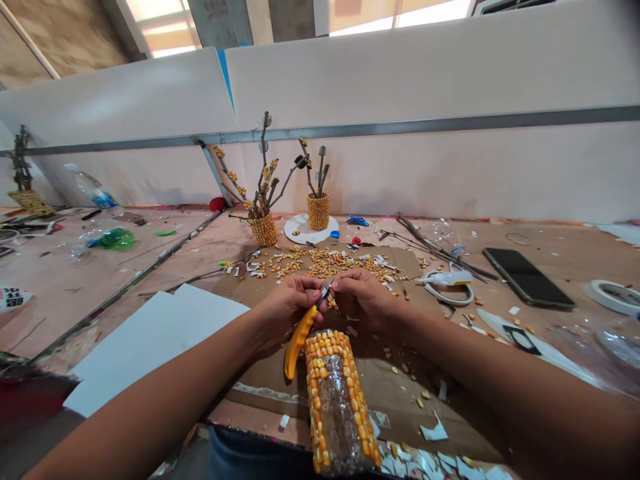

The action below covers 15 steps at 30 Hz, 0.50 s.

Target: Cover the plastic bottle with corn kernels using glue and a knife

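My left hand (301, 300) is closed around the neck of a tool with a curved yellow handle (300, 341), its short metal end (325, 289) pointing up and right. Fingers hide part of that end, so its exact kind does not show. At the metal tip my right hand (364, 293) is pinched; whatever lies between its fingertips is too small to make out. Below both hands, a clear plastic cylinder partly covered with corn kernels (340, 393) leans near my lap, a bare strip running down its front. Loose corn kernels (320, 261) lie on cardboard (400, 257) beyond my hands.
Two kernel-covered pots with twigs (264, 230) (319, 212) stand at the back, one on a white disc (295, 230). White paper (165, 340) lies left. To the right are a glue bottle (447, 278), a phone (529, 277), sticks (445, 250) and a tape roll (615, 297).
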Motion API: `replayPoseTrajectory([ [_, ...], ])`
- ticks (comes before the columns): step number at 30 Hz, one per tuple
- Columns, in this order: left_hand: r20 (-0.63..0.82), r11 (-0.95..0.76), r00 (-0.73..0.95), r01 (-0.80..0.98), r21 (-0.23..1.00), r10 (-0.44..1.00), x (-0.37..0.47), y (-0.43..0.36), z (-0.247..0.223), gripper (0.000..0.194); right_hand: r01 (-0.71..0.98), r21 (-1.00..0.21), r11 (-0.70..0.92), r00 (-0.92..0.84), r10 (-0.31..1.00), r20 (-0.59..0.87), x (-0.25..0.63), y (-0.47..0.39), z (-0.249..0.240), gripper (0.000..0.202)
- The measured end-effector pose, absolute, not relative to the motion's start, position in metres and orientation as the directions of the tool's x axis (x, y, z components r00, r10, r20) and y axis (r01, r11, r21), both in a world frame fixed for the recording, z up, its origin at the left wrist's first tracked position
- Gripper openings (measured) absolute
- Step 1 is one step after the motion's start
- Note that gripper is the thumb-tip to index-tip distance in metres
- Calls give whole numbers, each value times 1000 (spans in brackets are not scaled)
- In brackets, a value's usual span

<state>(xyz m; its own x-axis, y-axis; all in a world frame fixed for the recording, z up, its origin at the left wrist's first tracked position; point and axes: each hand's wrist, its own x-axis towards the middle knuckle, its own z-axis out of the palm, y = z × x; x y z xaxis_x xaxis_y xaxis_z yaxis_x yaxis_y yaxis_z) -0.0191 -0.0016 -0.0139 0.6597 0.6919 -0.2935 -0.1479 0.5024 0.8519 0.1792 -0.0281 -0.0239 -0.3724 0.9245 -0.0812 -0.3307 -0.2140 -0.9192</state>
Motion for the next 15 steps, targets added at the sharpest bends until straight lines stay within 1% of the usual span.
replayPoseTrajectory([
  [8,-251,459,661,-160,874,707,-19,3,-12,29,-384,-889,-250,-364,926,-103,172,-31,-18,32],
  [12,-229,453,686,-164,876,691,-20,-1,-4,36,-402,-882,-244,-323,940,-112,176,-23,-24,32],
  [15,-169,425,689,-219,879,705,-24,1,5,39,-408,-886,-219,-283,953,-106,184,-15,-27,32],
])
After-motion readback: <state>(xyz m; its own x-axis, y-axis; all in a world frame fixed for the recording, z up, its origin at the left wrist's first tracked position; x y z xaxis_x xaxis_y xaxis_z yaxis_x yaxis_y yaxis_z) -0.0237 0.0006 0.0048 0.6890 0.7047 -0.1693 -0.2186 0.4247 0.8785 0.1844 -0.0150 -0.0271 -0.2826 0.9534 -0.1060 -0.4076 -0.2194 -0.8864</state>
